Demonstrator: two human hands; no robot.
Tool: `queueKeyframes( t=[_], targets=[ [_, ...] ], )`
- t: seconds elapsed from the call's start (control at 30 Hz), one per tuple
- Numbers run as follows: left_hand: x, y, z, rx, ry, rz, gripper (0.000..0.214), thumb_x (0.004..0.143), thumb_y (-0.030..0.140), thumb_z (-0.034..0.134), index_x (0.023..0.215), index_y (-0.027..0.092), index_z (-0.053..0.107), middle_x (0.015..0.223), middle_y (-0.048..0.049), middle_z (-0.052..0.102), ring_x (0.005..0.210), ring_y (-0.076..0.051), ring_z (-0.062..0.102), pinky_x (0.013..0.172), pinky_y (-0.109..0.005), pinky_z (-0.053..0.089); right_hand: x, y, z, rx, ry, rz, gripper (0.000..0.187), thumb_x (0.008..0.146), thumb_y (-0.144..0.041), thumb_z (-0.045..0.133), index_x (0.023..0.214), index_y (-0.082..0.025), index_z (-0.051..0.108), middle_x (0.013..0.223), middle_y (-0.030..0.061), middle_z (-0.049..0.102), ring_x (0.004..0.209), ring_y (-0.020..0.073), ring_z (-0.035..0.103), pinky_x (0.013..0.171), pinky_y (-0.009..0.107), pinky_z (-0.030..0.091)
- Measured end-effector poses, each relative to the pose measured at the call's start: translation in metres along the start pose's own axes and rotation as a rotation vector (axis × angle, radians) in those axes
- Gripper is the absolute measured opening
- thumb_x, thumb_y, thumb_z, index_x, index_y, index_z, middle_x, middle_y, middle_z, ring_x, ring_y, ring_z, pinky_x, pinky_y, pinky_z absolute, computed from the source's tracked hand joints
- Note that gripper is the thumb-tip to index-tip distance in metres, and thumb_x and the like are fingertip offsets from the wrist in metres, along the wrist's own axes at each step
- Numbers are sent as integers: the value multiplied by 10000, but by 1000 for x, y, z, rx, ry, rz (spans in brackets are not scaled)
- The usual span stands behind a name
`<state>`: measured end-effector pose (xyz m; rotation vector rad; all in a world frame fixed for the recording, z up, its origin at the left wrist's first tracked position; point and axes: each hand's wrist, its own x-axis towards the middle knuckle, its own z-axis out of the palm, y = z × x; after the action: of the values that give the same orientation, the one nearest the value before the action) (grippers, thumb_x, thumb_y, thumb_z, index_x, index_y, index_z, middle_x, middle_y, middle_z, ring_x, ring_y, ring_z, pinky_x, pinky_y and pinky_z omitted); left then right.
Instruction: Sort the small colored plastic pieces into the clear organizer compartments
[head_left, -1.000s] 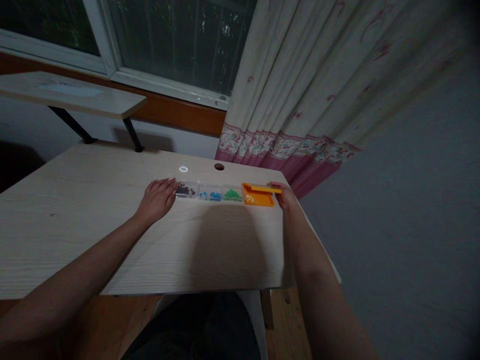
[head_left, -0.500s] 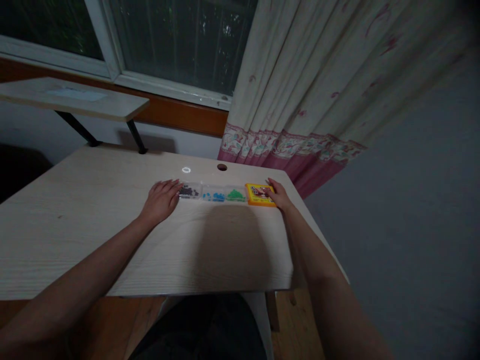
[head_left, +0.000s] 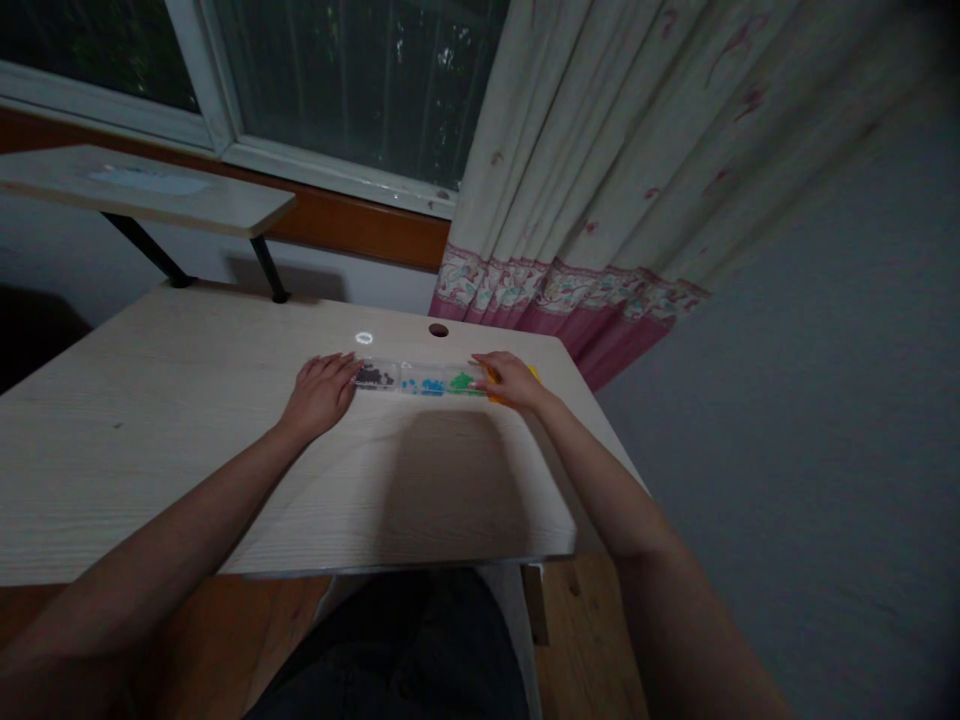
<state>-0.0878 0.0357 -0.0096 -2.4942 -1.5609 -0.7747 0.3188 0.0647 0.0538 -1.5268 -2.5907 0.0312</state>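
Note:
On the desk lies a row of small clear plastic boxes. One holds dark pieces [head_left: 375, 376], the middle one blue pieces [head_left: 427, 386], and another green pieces [head_left: 461, 382]. My left hand [head_left: 319, 393] rests flat at the row's left end, fingers stretched out and touching the box of dark pieces. At the other end, my right hand [head_left: 511, 380] is over a yellow box [head_left: 535, 374], covering most of it. Its thumb and fingers are apart and reach to the right edge of the green pieces' box; whether they press on it I cannot tell.
The pale wooden desk [head_left: 187, 440] has a round cable hole [head_left: 439, 330] behind the boxes. A raised shelf [head_left: 225, 205] on black legs stands at the back left. A curtain [head_left: 555, 200] hangs by the window, and a wall [head_left: 787, 400] is on the right.
My right hand has moved left from the yellow box's right edge, across it to the green pieces' box. My left hand has stayed at the left end. The view has shifted slightly.

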Motion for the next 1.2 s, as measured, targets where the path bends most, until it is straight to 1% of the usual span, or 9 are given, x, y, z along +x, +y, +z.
queueKeyframes(
  t=[0.1, 0.33, 0.53, 0.67, 0.83, 0.93, 1.03, 1.13, 1.2],
  targets=[
    [0, 0, -1, -8, -7, 2, 461, 1006, 358, 352, 1388, 214, 564, 1483, -83, 525, 1370, -280, 452, 1182, -486, 262, 12, -17, 5, -53, -72, -33, 878, 768, -632, 721, 1478, -191, 455, 1447, 158, 540, 1330, 330, 473, 1107, 459, 346],
    [1, 0, 0, -5, 7, 5, 462, 1012, 353, 335, 1389, 216, 565, 1472, -86, 537, 1367, -279, 456, 1179, -489, 262, 28, -21, 4, -41, -102, 53, 770, 762, -599, 748, 1378, -180, 556, 1416, 174, 563, 1324, 339, 491, 1108, 486, 355],
    [1, 0, 2, -4, 6, -6, 456, 1005, 352, 347, 1397, 250, 556, 1476, -74, 535, 1375, -274, 454, 1176, -496, 265, 21, 15, -31, 134, 143, 162, 753, 766, -514, 768, 1424, -239, 526, 1395, 113, 559, 1291, 287, 514, 1101, 430, 396],
    [0, 1, 2, -14, 13, -10, 453, 1002, 347, 357, 1395, 255, 561, 1472, -71, 539, 1374, -278, 456, 1174, -502, 269, -3, 46, -41, 103, 41, 273, 831, 657, -470, 863, 1402, -250, 566, 1300, 104, 590, 1198, 296, 563, 1049, 409, 454],
    [0, 1, 2, -21, 19, -7, 456, 1004, 344, 350, 1395, 239, 559, 1479, -74, 531, 1371, -277, 456, 1178, -497, 264, -25, 57, -32, 90, -109, 380, 845, 649, -383, 882, 1417, -252, 555, 1229, 113, 612, 1131, 279, 607, 1013, 393, 485],
    [1, 0, 2, -18, 15, -5, 452, 1002, 345, 351, 1384, 233, 566, 1472, -81, 537, 1364, -276, 464, 1178, -501, 260, -24, 52, -32, 80, -172, 399, 927, 653, -446, 873, 1471, -238, 489, 1255, 139, 617, 1193, 308, 579, 1036, 444, 461],
    [1, 0, 1, -17, 13, -8, 452, 1000, 346, 356, 1387, 236, 563, 1473, -83, 537, 1366, -275, 462, 1177, -497, 261, -17, 35, -37, 29, -107, 401, 973, 655, -531, 850, 1495, -251, 446, 1402, 157, 542, 1292, 353, 509, 1070, 496, 417],
    [0, -1, 1, -19, 9, -9, 451, 1000, 344, 358, 1394, 250, 556, 1476, -75, 534, 1370, -274, 460, 1173, -498, 265, -5, 2, -36, 60, 21, 198, 803, 764, -512, 775, 1457, -223, 492, 1428, 145, 532, 1317, 318, 496, 1106, 464, 385],
    [0, -1, 1, -22, 8, -3, 451, 999, 346, 360, 1393, 251, 558, 1475, -75, 536, 1368, -277, 462, 1170, -502, 269, 6, -26, -28, 129, 13, 13, 697, 818, -468, 737, 1425, -198, 527, 1393, 139, 567, 1282, 276, 534, 1105, 415, 394]
  ],
)
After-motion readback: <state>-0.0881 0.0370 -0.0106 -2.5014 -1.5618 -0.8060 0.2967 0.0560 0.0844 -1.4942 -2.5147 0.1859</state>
